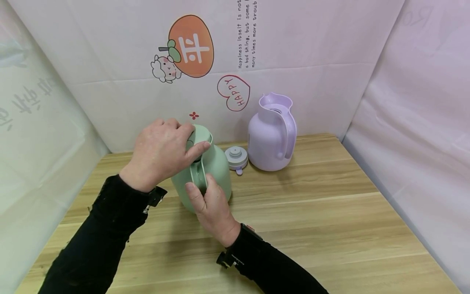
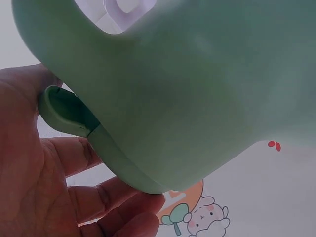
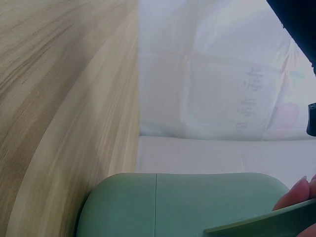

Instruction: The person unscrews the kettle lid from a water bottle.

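Note:
A pale green thermos jug [image 1: 220, 171] stands on the wooden table, left of centre. My left hand [image 1: 158, 149] reaches over its top and holds the green lid [image 1: 201, 133], thumb on the near side. Seen from the left wrist, those fingers [image 2: 113, 197] curl along the rim of the lid [image 2: 118, 170], around a small raised tab [image 2: 66, 113]. My right hand [image 1: 216, 212] grips the jug's handle [image 1: 198, 175] from the near side. In the right wrist view, fingertips [image 3: 294, 195] show at the handle [image 3: 276, 222], beside the jug's body [image 3: 148, 207].
A lilac jug [image 1: 262, 143] with an open top stands right of the green one, against the back sheet. Between the jugs lies a grey stopper [image 1: 236, 156] with a lilac tab. White printed sheets [image 1: 312, 49] enclose the table [image 1: 312, 220] at the back and sides.

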Demonstrator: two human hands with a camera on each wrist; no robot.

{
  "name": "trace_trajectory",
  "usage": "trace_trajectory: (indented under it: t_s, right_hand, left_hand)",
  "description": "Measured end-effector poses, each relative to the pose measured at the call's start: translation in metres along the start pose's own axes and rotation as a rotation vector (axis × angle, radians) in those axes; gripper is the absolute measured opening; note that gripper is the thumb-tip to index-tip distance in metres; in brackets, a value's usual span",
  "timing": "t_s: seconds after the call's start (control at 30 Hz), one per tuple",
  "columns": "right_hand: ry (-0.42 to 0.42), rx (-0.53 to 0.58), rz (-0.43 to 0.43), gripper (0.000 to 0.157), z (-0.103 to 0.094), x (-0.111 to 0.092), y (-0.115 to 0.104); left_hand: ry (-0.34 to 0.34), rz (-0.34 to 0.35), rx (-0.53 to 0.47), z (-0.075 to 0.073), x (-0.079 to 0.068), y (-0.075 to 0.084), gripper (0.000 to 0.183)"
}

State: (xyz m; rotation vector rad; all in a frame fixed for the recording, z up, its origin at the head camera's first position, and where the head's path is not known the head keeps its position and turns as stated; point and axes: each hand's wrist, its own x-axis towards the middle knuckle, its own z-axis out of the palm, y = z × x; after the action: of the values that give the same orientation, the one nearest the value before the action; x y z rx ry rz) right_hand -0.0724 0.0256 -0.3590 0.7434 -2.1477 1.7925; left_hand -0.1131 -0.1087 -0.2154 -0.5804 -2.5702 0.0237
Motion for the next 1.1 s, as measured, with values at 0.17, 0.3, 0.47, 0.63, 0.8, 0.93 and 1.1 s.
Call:
trace_trajectory:
  t_s: [0.17,0.3,0.47,0.63,0.8,0.93,1.1]
  right_hand:
    - [-0.002,0.001,0.002,0.034,0.000,0.000,0.001]
    - [-0.004,0.001,0.006,0.034,0.000,0.000,0.002]
    - [-0.005,0.005,0.008,0.035,0.000,0.000,0.001]
    - [-0.001,0.006,0.002,0.034,0.001,0.000,0.001]
    - [0.001,0.003,-0.002,0.033,0.001,0.000,0.001]
    - [0.011,-0.011,-0.010,0.032,0.000,0.000,0.001]
    - [0.017,-0.016,-0.016,0.032,0.001,0.000,0.002]
  left_hand:
    - [-0.031,-0.017,-0.002,-0.002,0.000,0.000,0.060]
    - [-0.039,-0.018,0.000,-0.002,0.000,0.001,0.062]
    - [-0.020,-0.013,-0.008,-0.002,-0.002,0.001,0.060]
    - [-0.024,-0.017,-0.011,-0.002,-0.001,0.000,0.059]
    - [-0.018,-0.015,-0.021,0.001,-0.001,-0.002,0.057]
    - [0.008,0.001,-0.047,0.003,-0.002,-0.006,0.052]
    - [0.017,0.016,-0.093,0.004,-0.004,-0.010,0.047]
